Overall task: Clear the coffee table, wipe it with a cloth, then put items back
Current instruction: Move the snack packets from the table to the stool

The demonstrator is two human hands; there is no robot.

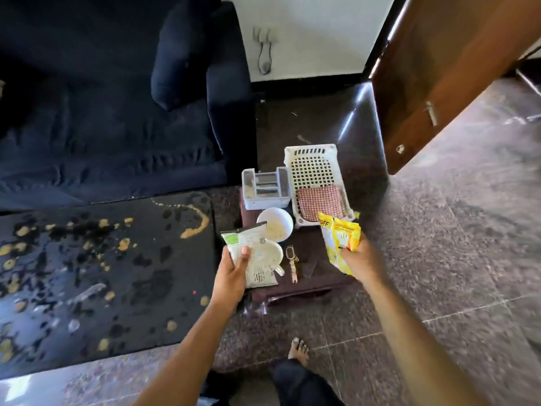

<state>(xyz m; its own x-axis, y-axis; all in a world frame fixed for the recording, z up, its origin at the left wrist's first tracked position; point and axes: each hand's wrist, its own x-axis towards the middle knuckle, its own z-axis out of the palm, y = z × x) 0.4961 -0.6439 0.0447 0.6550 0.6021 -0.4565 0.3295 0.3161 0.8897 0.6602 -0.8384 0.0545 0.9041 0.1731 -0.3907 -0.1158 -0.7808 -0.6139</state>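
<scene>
Left hand (pixel 234 268) grips a white packet (pixel 257 259) with a green corner, thumb across its front and fingers curled behind, holding it over the near left part of a small brown stool (pixel 316 276). Right hand (pixel 358 259) clutches a yellow packet (pixel 339 238) by its lower end, lifted above the stool's right side, just in front of a white basket (pixel 310 168). That basket stands on the far right of the stool, and a red-and-white checked cloth (pixel 319 202) lies folded in its near half. A grey plastic organiser (pixel 263 189) sits beside the basket on the left, touching or almost touching it. In front of the organiser is a white bowl (pixel 276 222) with pale crumbs inside, and nearer still a white mug (pixel 276 254), partly hidden by the white packet. A bunch of keys (pixel 292 262) lies on the stool just right of the mug. The coffee table (pixel 102 273), a dark glossy slab, stretches to the left of the stool, bearing yellowish splashes, smears and wet patches. Behind it stands a dark blue sofa (pixel 102 127) with a cushion propped against its arm. A brown wooden door (pixel 439 68) stands open at the upper right. The person's bare foot (pixel 298 348) rests on the speckled stone floor (pixel 453 230) below the stool.
</scene>
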